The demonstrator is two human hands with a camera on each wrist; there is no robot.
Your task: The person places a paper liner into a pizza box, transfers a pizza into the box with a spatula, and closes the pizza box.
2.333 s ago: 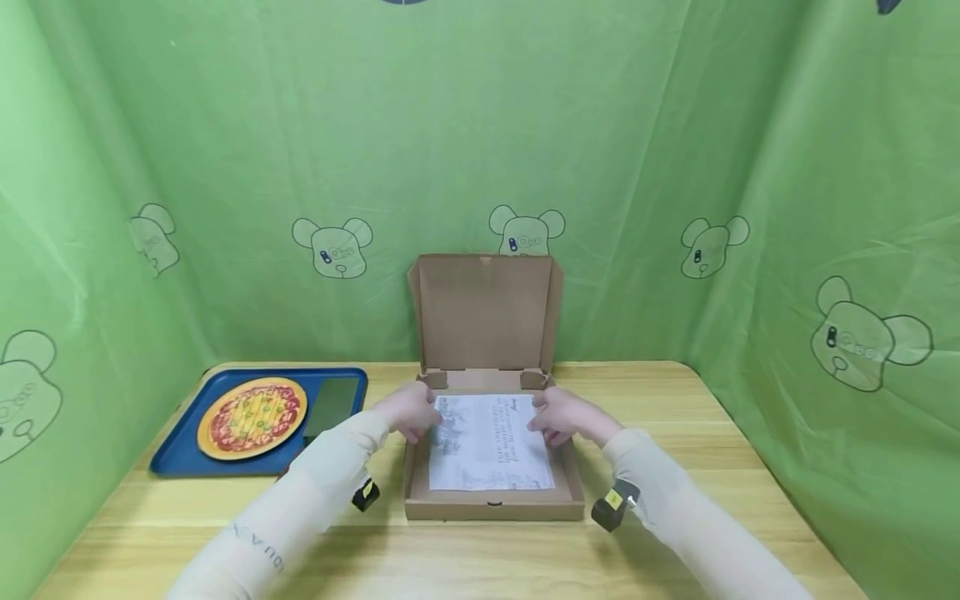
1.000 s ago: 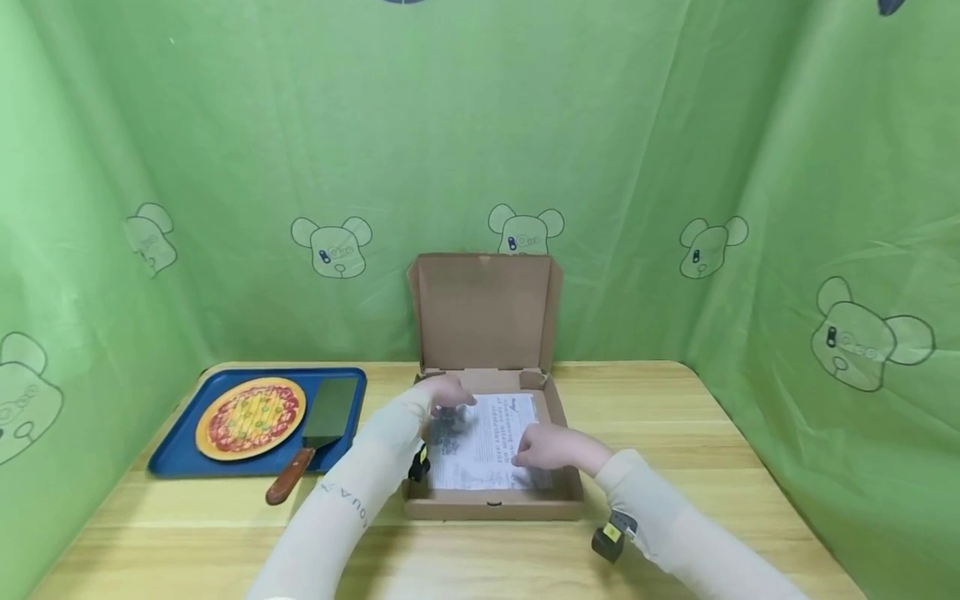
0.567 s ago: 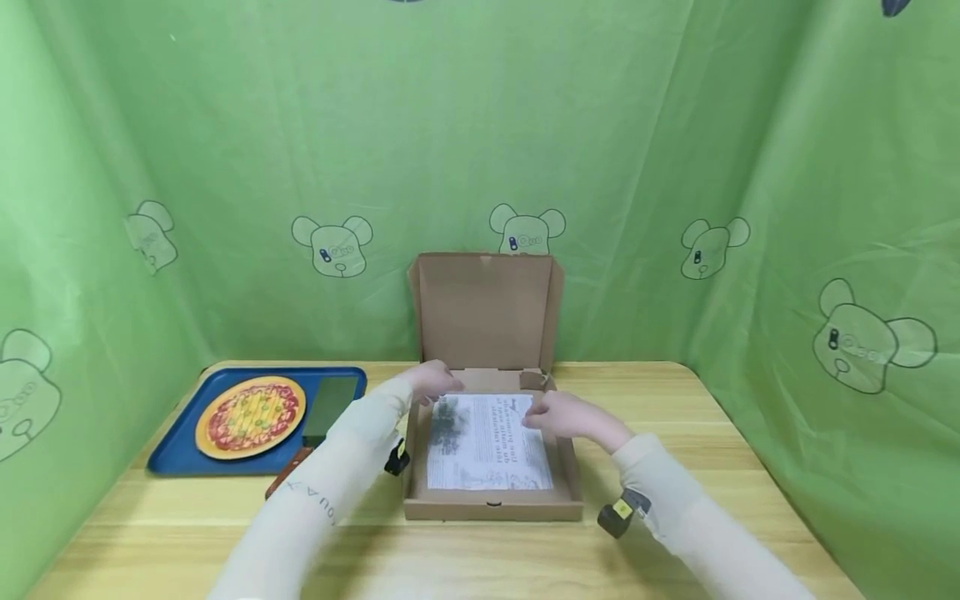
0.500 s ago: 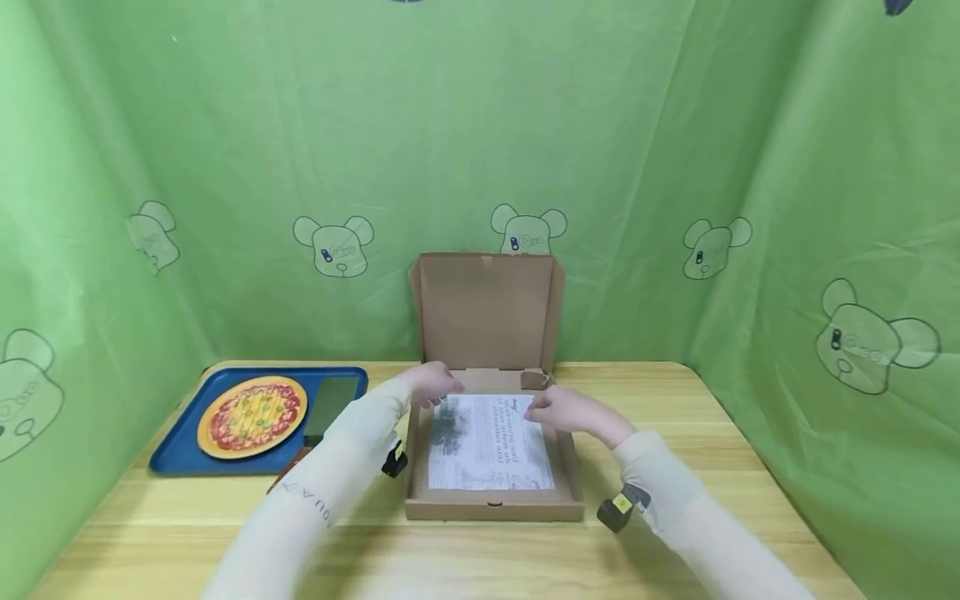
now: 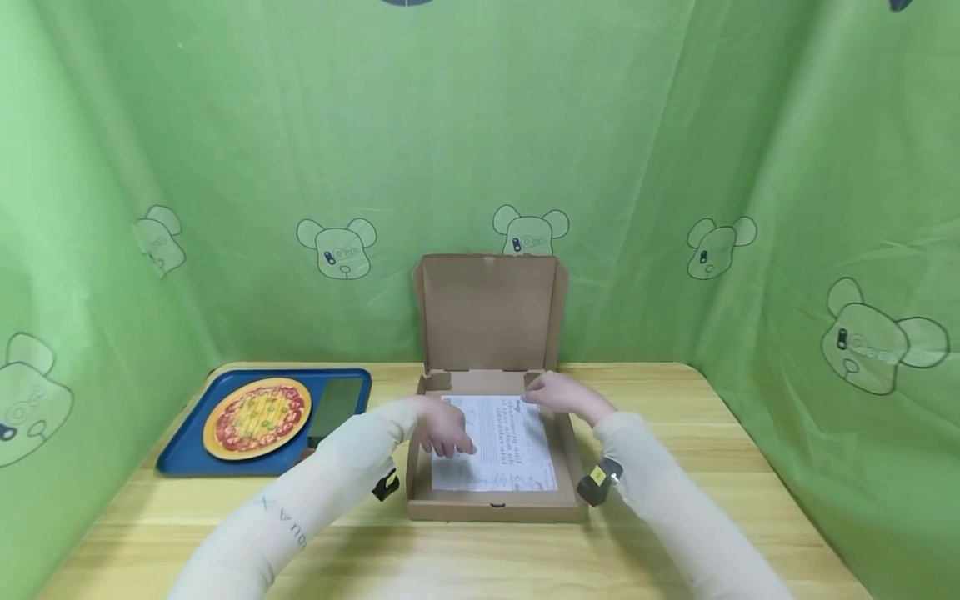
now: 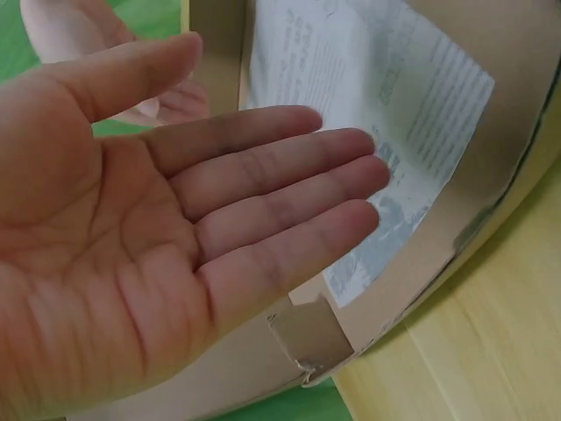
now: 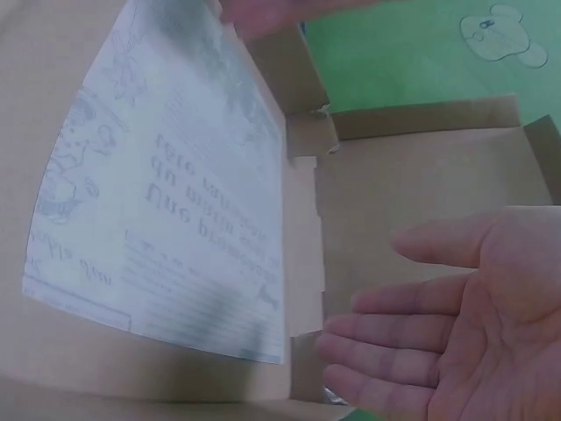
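A printed sheet of paper lies flat on the bottom of an open cardboard pizza box. Over the sheet's left part is my left hand, its fingers pointing down and toward the front right. In the left wrist view that hand shows a bare palm with straight fingers. My right hand is above the sheet's far right corner, near the box's right wall. Seen from the right wrist, its palm holds nothing and the fingers stretch out loosely.
The box's lid stands up at the back, before a green curtain. At left on the wooden table, a blue tray carries a pizza and a spatula, whose handle the left sleeve mostly hides.
My left hand has come from the sheet's far left corner toward the front, over its left part. My right hand has shifted slightly back and left. The sheet stays flat in the box.
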